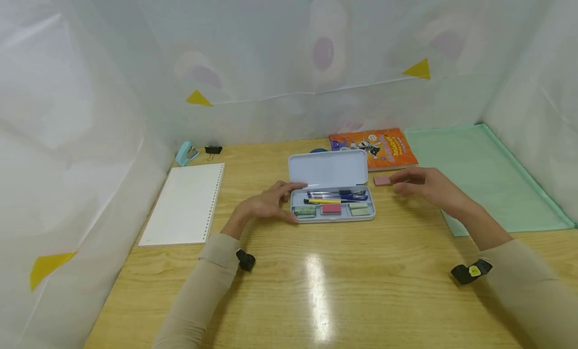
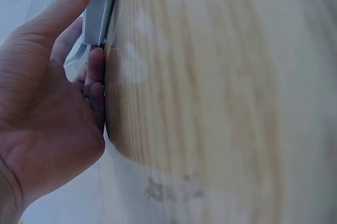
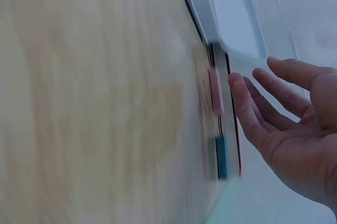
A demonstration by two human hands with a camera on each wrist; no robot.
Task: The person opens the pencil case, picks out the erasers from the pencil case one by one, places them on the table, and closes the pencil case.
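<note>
Head view, from the left: a white notebook (image 1: 184,203) lies flat to the left of the left hand, with a light-blue stapler (image 1: 184,153) and a black binder clip (image 1: 213,150) past its far edge, farther from the person. The left hand (image 1: 266,201) grips the left end of a pencil case (image 1: 328,169), thumb at the front corner and fingers at the back. This case rests on the wooden table (image 1: 280,288) between the two hands, its lid raised on the side away from the person.

Pens (image 1: 331,201) lie lengthwise in its back compartment. Nearer the person, green blocks (image 1: 304,211) sit closest to the left hand, a pink block (image 1: 331,209) in the middle, and pale green blocks (image 1: 359,209) toward the right hand.

Past the lid, an orange book (image 1: 393,155) lies beyond the right hand. A pink eraser (image 1: 381,181) lies on the table just beside the right hand's fingertips; the right wrist view shows that right hand (image 1: 422,186) with loosely extended fingers, holding nothing. Under and beyond its forearm, a green mat (image 1: 492,173) spreads to the right.
</note>
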